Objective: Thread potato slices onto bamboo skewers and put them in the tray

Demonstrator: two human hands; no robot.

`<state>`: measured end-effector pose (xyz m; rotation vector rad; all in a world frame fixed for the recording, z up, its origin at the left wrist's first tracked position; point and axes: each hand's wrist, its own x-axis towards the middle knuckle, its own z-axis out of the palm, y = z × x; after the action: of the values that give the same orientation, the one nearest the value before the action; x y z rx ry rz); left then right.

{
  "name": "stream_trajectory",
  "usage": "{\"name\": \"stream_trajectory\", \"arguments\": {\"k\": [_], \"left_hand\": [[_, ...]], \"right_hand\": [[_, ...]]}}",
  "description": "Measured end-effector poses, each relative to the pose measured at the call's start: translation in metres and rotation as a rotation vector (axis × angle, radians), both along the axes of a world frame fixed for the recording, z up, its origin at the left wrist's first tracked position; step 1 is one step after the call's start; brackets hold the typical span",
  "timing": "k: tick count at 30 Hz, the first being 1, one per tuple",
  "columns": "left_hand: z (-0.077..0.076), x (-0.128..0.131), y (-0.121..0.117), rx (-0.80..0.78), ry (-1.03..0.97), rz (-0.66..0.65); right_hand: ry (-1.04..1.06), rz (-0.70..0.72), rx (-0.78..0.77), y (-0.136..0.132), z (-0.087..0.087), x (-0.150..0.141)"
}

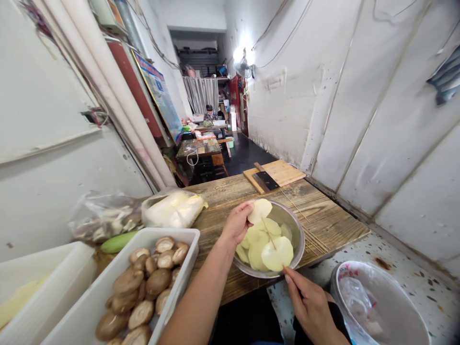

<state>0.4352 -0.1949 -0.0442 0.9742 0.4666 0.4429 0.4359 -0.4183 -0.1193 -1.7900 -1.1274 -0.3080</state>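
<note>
Left hand [237, 224] pinches a pale slice [260, 211] over a metal bowl [301, 239]; right hand [309, 302] grips the base of a skewer [269, 233] bearing a threaded slice [281, 255]; flat slices and a centred, gently pushed tip should limit tearing

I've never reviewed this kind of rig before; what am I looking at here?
There is no robot: one camera worn on a person's head looks forward and down at two bare hands, giving this single picture.

The left hand holds a pale slice. The right hand grips a thin skewer that runs through another slice. Both are over a metal bowl of similar slices.

On the wooden table are a cutting board with a cleaver and some loose sticks. At left, a white tub holds mushrooms.
</note>
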Motion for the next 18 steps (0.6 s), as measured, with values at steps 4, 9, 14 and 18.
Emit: {"name": "stream_trajectory", "arguments": {"k": [4, 9, 14, 18], "left_hand": [[-0.0007, 0.0006, -0.0034, -0.042, -0.065, 0.054], [0.0027, -0.0015, -0.0035, -0.078, -0.095, 0.039], [0.0042, -0.0044, -0.0006, -0.026, -0.075, -0.01], [0.002, -0.0043, -0.0032, -0.034, -0.017, -0.104]], "right_hand": [[0.008, 0.033, -0.025, -0.0003, -0.0028, 0.0001], [0.002, 0.036, -0.004, -0.0007, -0.005, 0.0003], [0.007, 0.031, 0.015, -0.0001, -0.0047, 0.0], [0.026, 0.033, 0.021, 0.0017, -0.0035, 0.0]]}}
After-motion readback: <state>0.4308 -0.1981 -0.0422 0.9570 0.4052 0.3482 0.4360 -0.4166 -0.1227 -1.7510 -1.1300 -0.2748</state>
